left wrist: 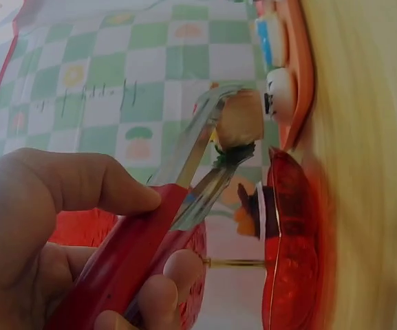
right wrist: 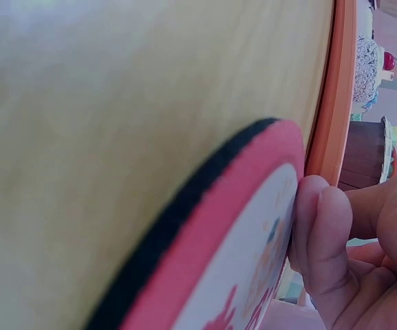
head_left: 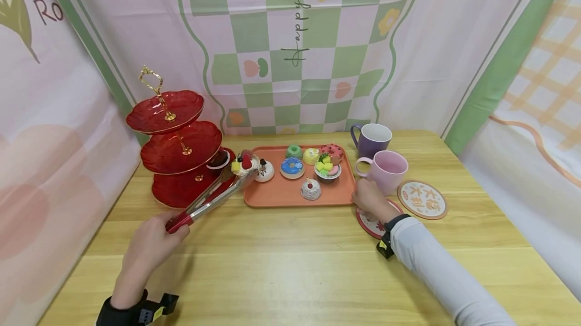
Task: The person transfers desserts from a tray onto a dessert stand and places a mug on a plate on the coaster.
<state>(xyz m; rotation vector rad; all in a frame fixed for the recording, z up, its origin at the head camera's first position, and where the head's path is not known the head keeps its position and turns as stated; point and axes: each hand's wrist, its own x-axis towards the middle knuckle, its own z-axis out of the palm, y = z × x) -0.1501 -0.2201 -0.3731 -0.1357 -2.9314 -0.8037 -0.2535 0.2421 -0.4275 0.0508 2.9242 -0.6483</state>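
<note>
In the head view my left hand (head_left: pixel 152 245) grips red-handled metal tongs (head_left: pixel 213 202). Between the tong tips is a small fruit-topped cake (head_left: pixel 245 163) with white cream and a red berry; its tan base shows in the left wrist view. It hangs between the tiered red stand (head_left: pixel 181 147) and the orange tray (head_left: pixel 277 200). A dark cupcake (head_left: pixel 219 159) sits on the stand's bottom tier. My right hand (head_left: pixel 373 199), fingers curled, pinches the tray's near right corner, above a red-rimmed coaster (right wrist: pixel 232 240); the exact contact is partly hidden.
The tray carries a blue donut (head_left: pixel 292 167), a white ball-shaped cake (head_left: pixel 310 189), a fruit cupcake (head_left: pixel 328 170) and several other pastries. To its right stand a pink mug (head_left: pixel 388 172) and a purple mug (head_left: pixel 374 140), with an orange-rimmed coaster (head_left: pixel 423 200) beside them.
</note>
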